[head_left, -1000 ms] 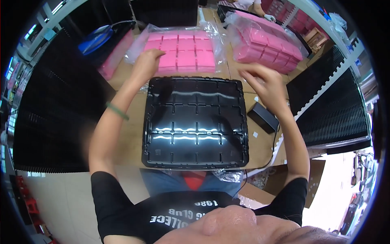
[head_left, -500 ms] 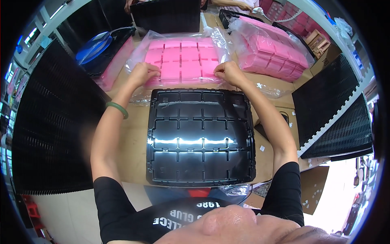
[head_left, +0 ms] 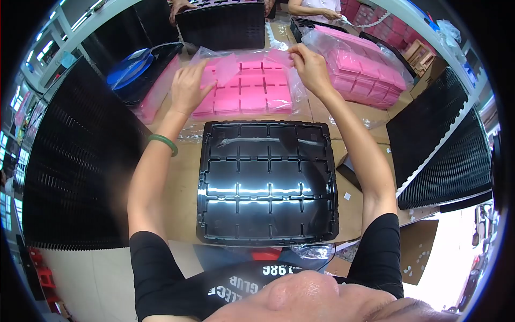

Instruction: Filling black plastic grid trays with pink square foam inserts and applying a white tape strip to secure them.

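Note:
A thin, see-through pink sheet (head_left: 222,71) is raised and rumpled above a stack of slotted pink sheets (head_left: 252,96) in a clear plastic bag (head_left: 298,80). My right hand (head_left: 312,68) pinches the raised sheet's right end at the stack's far right corner. At its left end is my left hand (head_left: 188,88), thumb and fingers apart, the fingertips touching or very near the sheet. Between my forearms lies a shiny black plastic tray (head_left: 268,177) with divided compartments, nearer to me than the stack.
Tall black tray stacks stand at left (head_left: 80,161) and right (head_left: 429,118). A second bagged pink stack (head_left: 365,70) lies far right. At far left, a blue round object (head_left: 129,70) rests on black trays. Across the table, another person's hands hold a black tray stack (head_left: 221,27).
Both hands have moved away from the stack's near corners toward its far side, and a thin pink sheet has lifted. My left hand has spread. The far black tray stack has tilted.

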Action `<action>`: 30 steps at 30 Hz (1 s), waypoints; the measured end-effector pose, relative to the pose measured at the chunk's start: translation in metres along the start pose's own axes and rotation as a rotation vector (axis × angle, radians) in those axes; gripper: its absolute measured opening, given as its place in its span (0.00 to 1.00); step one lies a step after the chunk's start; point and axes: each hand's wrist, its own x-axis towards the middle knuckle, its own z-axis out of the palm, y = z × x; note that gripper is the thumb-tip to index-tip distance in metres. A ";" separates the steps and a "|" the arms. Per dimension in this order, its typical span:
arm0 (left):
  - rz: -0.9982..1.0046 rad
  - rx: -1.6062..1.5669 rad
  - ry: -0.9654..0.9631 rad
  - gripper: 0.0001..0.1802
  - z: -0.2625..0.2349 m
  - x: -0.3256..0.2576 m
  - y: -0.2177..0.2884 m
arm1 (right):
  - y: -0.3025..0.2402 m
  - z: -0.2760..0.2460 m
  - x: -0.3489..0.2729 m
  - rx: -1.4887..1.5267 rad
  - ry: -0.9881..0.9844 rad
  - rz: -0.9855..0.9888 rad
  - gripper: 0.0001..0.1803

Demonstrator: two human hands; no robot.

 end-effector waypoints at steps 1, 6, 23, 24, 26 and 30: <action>0.000 0.002 0.000 0.11 -0.001 -0.004 -0.003 | -0.001 -0.004 -0.003 0.001 0.000 -0.001 0.10; 0.027 -0.209 -0.003 0.14 -0.044 -0.008 0.006 | -0.018 -0.051 -0.040 -0.108 0.036 -0.244 0.10; -0.041 -0.521 -0.487 0.21 -0.196 -0.131 0.140 | -0.109 -0.131 -0.303 -0.158 -0.186 0.124 0.14; -0.066 -0.544 -0.492 0.21 -0.199 -0.134 0.142 | -0.111 -0.131 -0.308 -0.160 -0.184 0.135 0.14; -0.078 -0.552 -0.497 0.20 -0.203 -0.137 0.147 | -0.116 -0.131 -0.315 -0.153 -0.158 0.155 0.13; -0.130 -0.551 -0.490 0.19 -0.208 -0.141 0.151 | -0.123 -0.130 -0.323 -0.138 -0.129 0.179 0.14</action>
